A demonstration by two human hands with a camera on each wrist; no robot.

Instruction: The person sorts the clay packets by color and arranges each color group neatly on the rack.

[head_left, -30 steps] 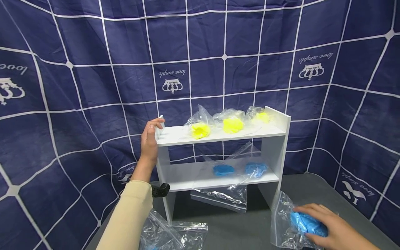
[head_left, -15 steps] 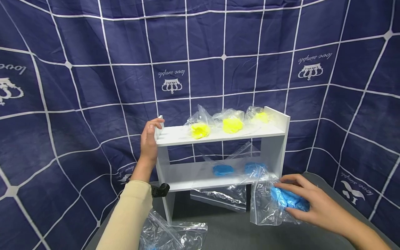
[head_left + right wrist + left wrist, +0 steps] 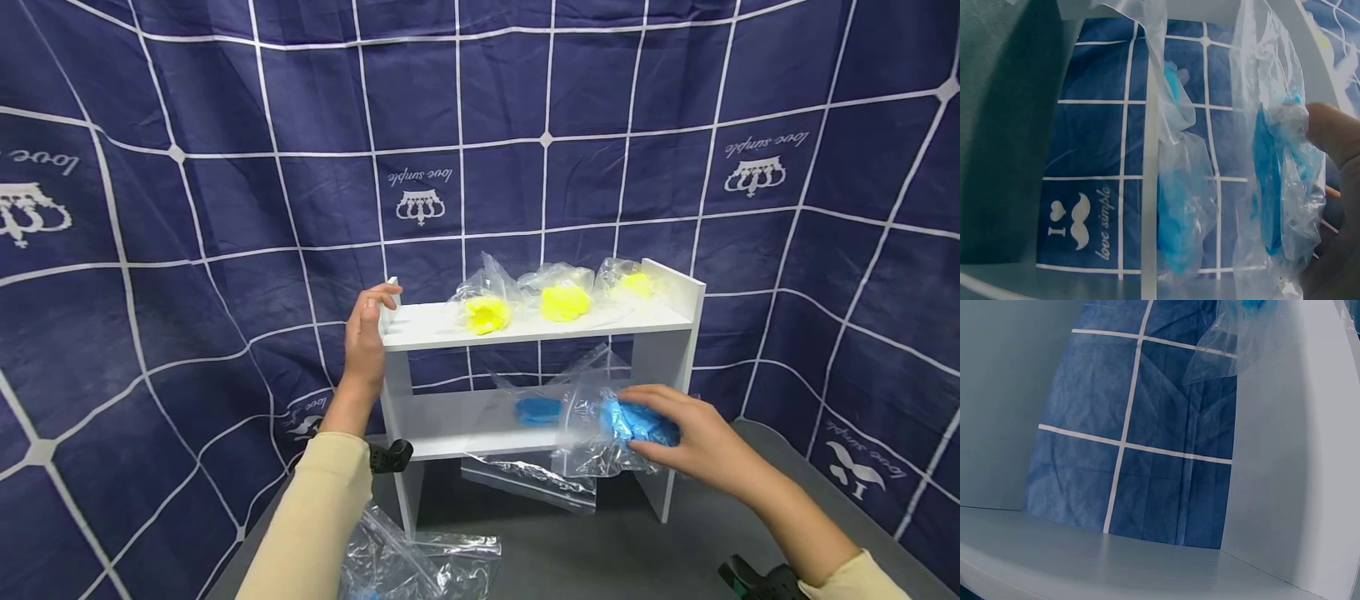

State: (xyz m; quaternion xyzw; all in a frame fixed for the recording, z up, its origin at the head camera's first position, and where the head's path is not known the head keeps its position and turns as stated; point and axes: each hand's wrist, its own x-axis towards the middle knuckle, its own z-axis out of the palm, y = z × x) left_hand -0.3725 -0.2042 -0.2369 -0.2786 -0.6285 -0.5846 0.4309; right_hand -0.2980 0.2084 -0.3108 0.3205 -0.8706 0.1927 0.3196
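My right hand (image 3: 686, 429) grips a clear zip bag around its blue lump (image 3: 641, 422), in front of the lower shelf's right part. The bag's loose zip end (image 3: 581, 429) points left. In the right wrist view the held bag (image 3: 1288, 181) is above the lower shelf board (image 3: 1149, 156), where another bagged blue lump (image 3: 1175, 219) lies. My left hand (image 3: 365, 332) holds the left side panel of the white shelf (image 3: 450, 333), fingers over its top edge. One more blue lump (image 3: 537, 410) lies in a bag on the lower board. The left wrist view shows no hand.
Three bags with yellow lumps (image 3: 487, 315) stand along the top board. An open bag end (image 3: 532, 481) hangs over the lower board's front. More clear bags (image 3: 420, 558) lie on the dark tabletop (image 3: 577, 550) at front left. A navy grid curtain (image 3: 495, 192) surrounds the shelf.
My right hand has carried the bagged blue lump up and left, from the right of the tabletop to the front of the lower shelf. My left hand stays on the side panel.
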